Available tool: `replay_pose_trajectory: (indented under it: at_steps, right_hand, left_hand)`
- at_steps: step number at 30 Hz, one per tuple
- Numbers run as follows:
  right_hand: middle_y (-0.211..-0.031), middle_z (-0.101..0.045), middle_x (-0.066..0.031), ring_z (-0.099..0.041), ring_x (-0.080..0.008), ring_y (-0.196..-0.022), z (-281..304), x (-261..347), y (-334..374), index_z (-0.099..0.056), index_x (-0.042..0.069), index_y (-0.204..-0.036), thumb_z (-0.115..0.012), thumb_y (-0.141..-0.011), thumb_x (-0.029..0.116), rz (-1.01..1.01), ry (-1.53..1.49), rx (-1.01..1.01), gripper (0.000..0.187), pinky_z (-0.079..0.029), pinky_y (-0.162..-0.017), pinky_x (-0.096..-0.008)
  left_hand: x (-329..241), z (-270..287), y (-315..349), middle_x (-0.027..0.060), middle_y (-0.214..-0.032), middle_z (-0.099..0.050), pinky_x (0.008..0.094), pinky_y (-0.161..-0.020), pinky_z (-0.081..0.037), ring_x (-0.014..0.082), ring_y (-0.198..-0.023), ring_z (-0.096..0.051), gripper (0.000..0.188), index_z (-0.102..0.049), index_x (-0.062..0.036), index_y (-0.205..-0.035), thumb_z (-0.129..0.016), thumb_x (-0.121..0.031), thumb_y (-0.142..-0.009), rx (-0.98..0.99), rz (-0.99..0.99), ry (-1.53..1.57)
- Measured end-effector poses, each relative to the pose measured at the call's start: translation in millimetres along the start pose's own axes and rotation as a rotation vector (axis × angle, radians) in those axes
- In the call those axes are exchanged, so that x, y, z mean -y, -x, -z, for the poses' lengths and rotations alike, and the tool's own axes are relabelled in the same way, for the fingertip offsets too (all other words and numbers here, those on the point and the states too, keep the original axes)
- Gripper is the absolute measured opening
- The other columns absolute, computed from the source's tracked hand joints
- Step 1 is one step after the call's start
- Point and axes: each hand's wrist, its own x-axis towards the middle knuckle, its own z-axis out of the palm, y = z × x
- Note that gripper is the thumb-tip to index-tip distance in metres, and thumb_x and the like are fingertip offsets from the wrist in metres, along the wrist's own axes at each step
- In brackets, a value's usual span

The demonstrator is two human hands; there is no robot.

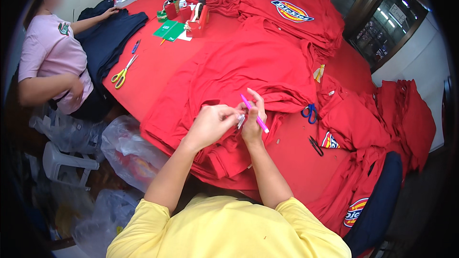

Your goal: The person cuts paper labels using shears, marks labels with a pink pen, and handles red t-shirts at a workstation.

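My right hand [253, 123] is closed around a bright pink pen [250, 107] with a pale end, which slants across the thumb and fingers. Close beside it, my left hand [213, 123] has its fingers pinched together at a small whitish piece [240, 121] between the two hands. What that piece is, I cannot make out. Both hands are above a spread red shirt [239, 67] that lies rumpled on the red-covered table [148, 62].
Yellow-handled scissors [123, 72], a red tape dispenser [197, 21] and a green card [169, 30] lie left and far. Blue-handled scissors [310, 113] and dark thread snips [316, 146] are at right. Red shirts [291, 14] are piled around. A person [55, 62] stands left, near dark garments.
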Motion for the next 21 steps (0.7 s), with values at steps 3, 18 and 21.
replay_pose_trajectory:
  at_steps: [3,18,21]
  right_hand:
    - [-0.068,-0.055,-0.0077,-0.053,-0.012,-0.057,16.0,22.1,19.4,-0.04,0.0,-0.128,-0.032,-0.084,0.076,0.039,-0.097,-0.085,0.088,-0.042,-0.053,-0.023]
    - [-0.093,-0.058,-0.0075,-0.055,-0.012,-0.076,204.3,64.3,146.0,-0.05,0.003,-0.117,-0.057,-0.093,0.031,0.052,0.352,-0.529,0.038,-0.043,-0.064,-0.0218]
    - [-0.115,-0.059,-0.0182,-0.058,-0.0262,-0.102,177.5,61.9,112.3,-0.049,0.003,-0.119,-0.066,-0.086,0.013,0.36,0.675,-0.423,0.038,-0.043,-0.09,-0.0361]
  left_hand:
    - [7.1,16.6,-12.2,0.0059,-0.084,-0.068,0.025,-0.069,-0.049,0.01,-0.074,-0.06,0.021,-0.068,0.0022,-0.101,-0.061,-0.013,-0.089,-0.365,-0.096,0.012]
    - [36.7,-110.8,92.8,0.0119,-0.094,-0.062,0.0379,-0.075,-0.043,0.0244,-0.087,-0.055,0.042,-0.066,-0.0094,-0.106,-0.07,-0.038,-0.077,0.236,-0.546,-0.368]
    - [40.2,-21.5,29.0,0.018,-0.106,-0.059,0.0433,-0.081,-0.042,0.0335,-0.095,-0.054,0.047,-0.06,-0.0037,-0.111,-0.065,-0.041,-0.082,-0.512,-0.212,-0.75]
